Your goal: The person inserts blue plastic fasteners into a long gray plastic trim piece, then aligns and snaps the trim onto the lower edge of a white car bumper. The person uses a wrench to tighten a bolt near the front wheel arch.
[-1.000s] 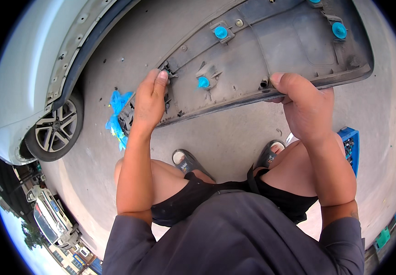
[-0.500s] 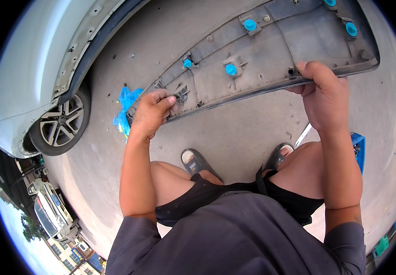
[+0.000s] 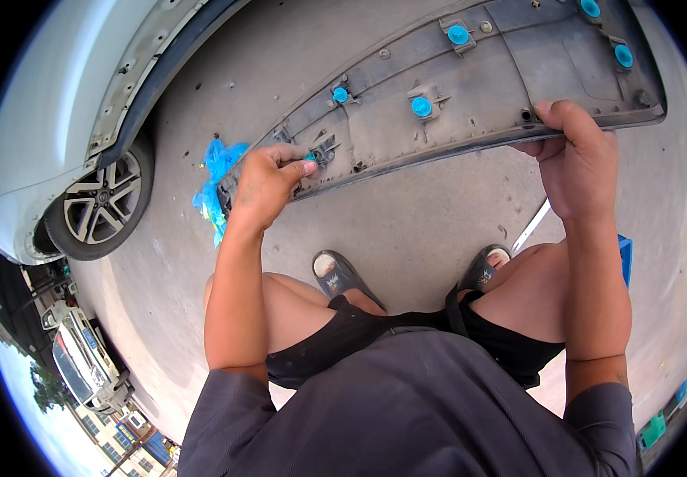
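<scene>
A long dirty black plastic car cladding panel (image 3: 391, 135) is held up with its inner side showing. Several blue clips (image 3: 421, 106) sit in brackets along it. My right hand (image 3: 580, 163) grips its near edge toward the right end, thumb on the inner face and fingers underneath. At the narrow left end, my left hand (image 3: 268, 181) pinches a small blue clip (image 3: 311, 157) at a bracket (image 3: 324, 149); the fingertips hide most of that clip.
A light-coloured car (image 3: 49, 103) with a wheel (image 3: 103, 199) stands at left. A crumpled blue plastic bag (image 3: 220, 163) lies on the concrete floor behind my left hand. A blue bin (image 3: 625, 258) is partly hidden beside my right leg. Another vehicle (image 3: 81, 354) stands farther off.
The panel has shifted slightly right and away from me, both hands moving with it. At the left bracket, a bit of blue clip now shows by my left fingertips.
</scene>
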Motion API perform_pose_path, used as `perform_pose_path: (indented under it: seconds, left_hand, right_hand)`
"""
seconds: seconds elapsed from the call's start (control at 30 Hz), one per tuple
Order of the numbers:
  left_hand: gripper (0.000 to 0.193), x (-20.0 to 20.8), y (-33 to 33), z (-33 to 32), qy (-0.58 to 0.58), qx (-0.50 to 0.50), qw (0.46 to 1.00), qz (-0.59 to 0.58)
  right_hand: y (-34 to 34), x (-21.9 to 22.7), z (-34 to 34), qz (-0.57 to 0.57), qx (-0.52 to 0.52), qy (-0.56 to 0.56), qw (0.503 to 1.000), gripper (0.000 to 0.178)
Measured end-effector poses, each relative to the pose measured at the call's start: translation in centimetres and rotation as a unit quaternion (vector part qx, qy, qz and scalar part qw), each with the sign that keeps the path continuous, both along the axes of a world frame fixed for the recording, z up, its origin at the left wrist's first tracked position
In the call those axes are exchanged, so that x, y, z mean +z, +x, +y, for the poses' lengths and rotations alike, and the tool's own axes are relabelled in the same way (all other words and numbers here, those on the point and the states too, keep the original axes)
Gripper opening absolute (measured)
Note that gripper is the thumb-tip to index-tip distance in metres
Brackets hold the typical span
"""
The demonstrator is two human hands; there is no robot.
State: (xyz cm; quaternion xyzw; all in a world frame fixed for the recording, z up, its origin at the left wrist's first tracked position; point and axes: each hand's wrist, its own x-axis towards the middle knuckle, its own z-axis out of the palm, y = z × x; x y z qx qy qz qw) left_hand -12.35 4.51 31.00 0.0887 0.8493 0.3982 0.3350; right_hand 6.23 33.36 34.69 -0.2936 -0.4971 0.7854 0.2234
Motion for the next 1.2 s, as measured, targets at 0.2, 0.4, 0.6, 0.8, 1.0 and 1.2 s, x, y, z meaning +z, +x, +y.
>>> perform_pose_path:
  seconds: [0.2, 0.4, 0.6, 0.8, 1.0, 1.2]
  left_hand:
    - [0.016, -1.2, -0.7, -1.1, -0.040, -0.010, 0.997, 0.060]
    - [0.014, -0.8, -0.2, -0.4, -0.020, -0.001, 0.999, 0.048]
    - [0.018, -0.6, 1.4, 0.4, 0.029, 0.099, 0.995, -0.010]
    - [0.028, -0.5, 1.7, 0.3, -0.020, 0.083, 0.996, 0.000]
    - [0.056, -1.1, 3.1, 1.5, -0.229, -0.104, 0.913, 0.322]
    - [0.056, -1.3, 2.2, 1.5, -0.237, -0.094, 0.940, 0.227]
  right_hand:
    - [0.0, 0.1, -0.2, 0.018, 0.004, -0.012, 1.000, 0.012]
    - [-0.1, 0.5, -0.6, 0.012, -0.011, -0.012, 1.000, 0.012]
    - [0.2, 0.4, -1.3, -0.003, -0.024, -0.008, 1.000, 0.015]
    - [0.4, 0.4, -1.7, -0.009, -0.015, 0.002, 1.000, 0.016]
    - [0.4, 0.4, -1.6, -0.005, -0.001, 0.029, 1.000, 0.019]
    - [0.6, 0.5, -1.8, -0.008, -0.004, -0.004, 1.000, 0.017]
